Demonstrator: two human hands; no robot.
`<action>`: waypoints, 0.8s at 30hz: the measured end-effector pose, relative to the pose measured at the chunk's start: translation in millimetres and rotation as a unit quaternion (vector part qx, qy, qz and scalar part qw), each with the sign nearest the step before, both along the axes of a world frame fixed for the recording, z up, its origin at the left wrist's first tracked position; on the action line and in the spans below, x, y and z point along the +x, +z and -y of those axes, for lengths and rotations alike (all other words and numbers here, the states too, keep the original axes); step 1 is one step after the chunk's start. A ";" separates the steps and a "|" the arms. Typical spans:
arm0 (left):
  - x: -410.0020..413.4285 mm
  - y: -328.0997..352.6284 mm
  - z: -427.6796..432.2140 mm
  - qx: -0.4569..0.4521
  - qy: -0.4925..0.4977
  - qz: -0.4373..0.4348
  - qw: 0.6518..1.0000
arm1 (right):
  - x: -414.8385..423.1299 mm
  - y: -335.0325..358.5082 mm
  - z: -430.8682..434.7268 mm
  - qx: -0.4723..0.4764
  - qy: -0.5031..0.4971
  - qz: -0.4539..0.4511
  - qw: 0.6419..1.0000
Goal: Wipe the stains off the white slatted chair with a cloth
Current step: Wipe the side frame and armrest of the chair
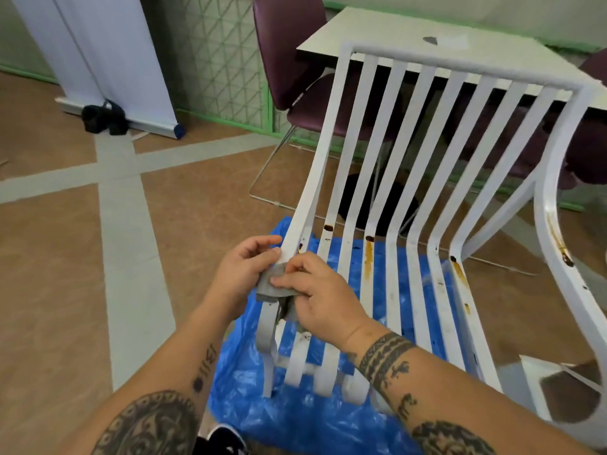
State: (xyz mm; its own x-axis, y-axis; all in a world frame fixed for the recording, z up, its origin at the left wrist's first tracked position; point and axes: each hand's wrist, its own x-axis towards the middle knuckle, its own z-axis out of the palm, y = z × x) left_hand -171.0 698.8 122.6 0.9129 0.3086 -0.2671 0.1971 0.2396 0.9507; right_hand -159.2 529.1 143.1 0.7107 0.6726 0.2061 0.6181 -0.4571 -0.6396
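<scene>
Holding a grey cloth [274, 286] against the outer left rail [315, 178] of the white slatted chair [466, 67], the left hand [244, 267] curls round the cloth while the right hand [322, 297] pinches it opposite. The chair stands on a blue plastic sheet [295, 415]. Brown stains [368, 257] streak the middle slats; whatever lies under the cloth is hidden. Firm strokes along the rail should suit.

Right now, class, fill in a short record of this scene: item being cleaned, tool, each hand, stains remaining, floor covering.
item: white slatted chair
tool: grey cloth, against the chair's left seat rail
left hand: grips the cloth
right hand: pinches the cloth
stains remaining: brown streaks on several seat slats and the right armrest
floor covering: crumpled blue plastic sheet under the chair
</scene>
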 end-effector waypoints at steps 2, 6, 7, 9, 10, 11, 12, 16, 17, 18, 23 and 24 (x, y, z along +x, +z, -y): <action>5.1 -2.8 -4.3 0.007 -0.023 -0.039 0.999 | 7.5 -1.7 9.1 -0.005 0.034 0.013 0.999; 9.9 5.2 -16.5 0.063 -0.072 -0.100 0.990 | 42.3 8.7 12.2 0.063 -0.121 0.045 0.990; 9.3 8.8 -20.2 0.067 -0.085 -0.106 0.989 | 54.6 16.6 8.1 0.089 -0.173 0.031 0.980; 8.1 13.3 -27.1 0.055 -0.096 -0.110 0.988 | 72.3 36.1 -7.2 0.075 -0.178 0.008 0.981; 7.1 13.6 -29.7 0.039 -0.094 -0.114 0.988 | 75.3 42.7 -15.8 0.027 -0.141 0.004 0.990; 5.9 14.7 -31.1 0.017 -0.088 -0.120 0.989 | 73.7 46.2 -23.5 -0.024 -0.097 -0.004 0.995; 4.3 15.8 -31.9 -0.003 -0.080 -0.129 0.988 | 66.9 45.2 -29.8 -0.061 -0.066 -0.022 0.996; -0.3 16.9 -32.1 -0.026 -0.075 -0.146 0.986 | 18.1 21.7 -27.9 -0.052 -0.047 0.001 0.998; -0.6 16.8 -31.7 -0.018 -0.075 -0.144 0.986 | 9.5 16.9 -22.8 -0.031 -0.049 -0.007 0.998; -1.6 17.3 -30.8 -0.008 -0.075 -0.141 0.987 | 2.4 12.2 -17.1 -0.020 -0.040 -0.011 0.999; -9.4 17.6 -20.7 0.032 -0.074 -0.098 0.992 | -12.0 9.5 0.3 -0.065 -0.013 -0.005 0.998; -10.8 17.3 -19.9 0.036 -0.070 -0.094 0.992 | -9.1 12.2 2.6 -0.075 -0.025 -0.015 0.997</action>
State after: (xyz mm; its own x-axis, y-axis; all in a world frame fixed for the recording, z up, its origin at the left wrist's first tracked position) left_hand -181.8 718.7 139.9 0.8845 0.2054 -0.4188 0.3993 0.1307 0.9075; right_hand -168.4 526.5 155.3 0.7487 0.6576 0.0839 0.5737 -0.5793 -0.5790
